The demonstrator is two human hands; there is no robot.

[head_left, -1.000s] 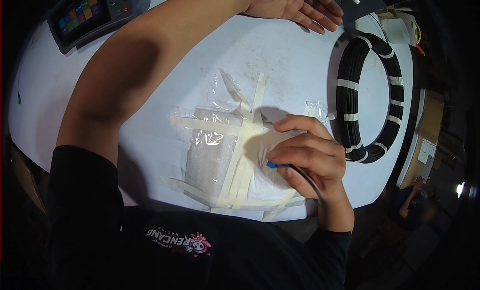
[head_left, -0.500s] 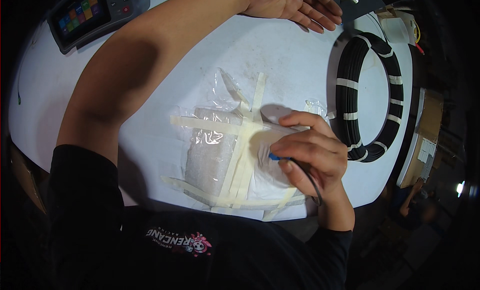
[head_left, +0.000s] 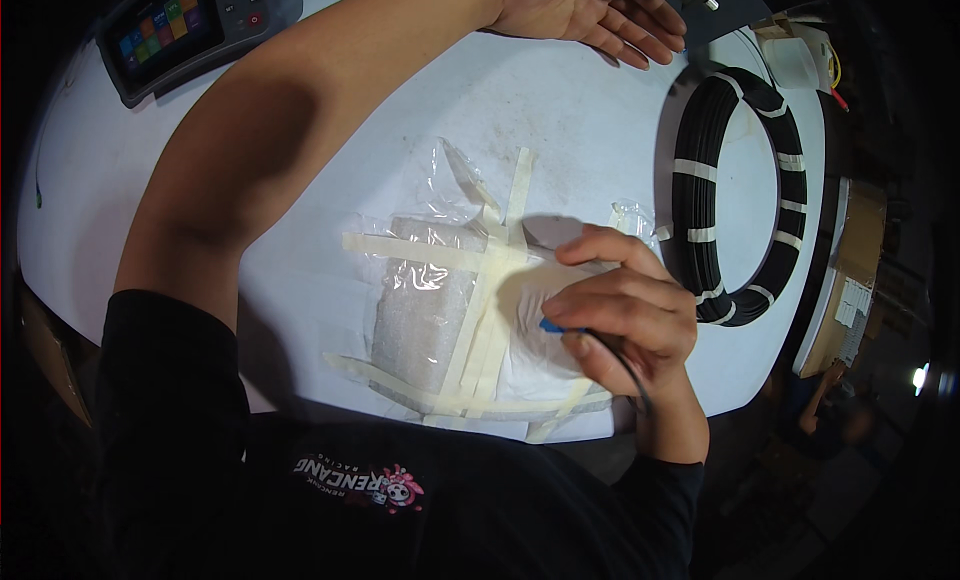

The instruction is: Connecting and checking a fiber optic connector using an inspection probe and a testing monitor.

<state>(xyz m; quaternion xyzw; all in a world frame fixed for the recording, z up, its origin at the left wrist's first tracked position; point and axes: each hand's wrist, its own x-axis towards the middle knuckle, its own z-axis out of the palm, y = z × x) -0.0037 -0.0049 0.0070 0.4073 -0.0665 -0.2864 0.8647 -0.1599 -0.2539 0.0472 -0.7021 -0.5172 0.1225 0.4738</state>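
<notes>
Clock face centred on the view, 12 at top. Right hand (head_left: 645,315), at 3 o'clock, is pinching a thin black cable with a small blue tip (head_left: 551,325) between thumb and fingers; the index finger is lifting clear. The tip is pointing toward 9, over a wrinkled white cloth pad (head_left: 530,365); cannot tell whether they are touching. Strips of cream masking tape (head_left: 490,300) are crossing there, and a grey foam sheet under clear plastic (head_left: 420,330) is lying just toward 8. Left hand (head_left: 590,20), near 1 o'clock, is spreading wide, palm bare, holding nothing; its fingertips are pointing toward a dark flat panel (head_left: 725,20), contact unclear. A large black cable coil banded in white tape (head_left: 696,202) is resting between 2 and 3 on the white tabletop (head_left: 590,130). A grey handheld device with a lit colour screen (head_left: 165,35) is sitting between 10 and 11.
</notes>
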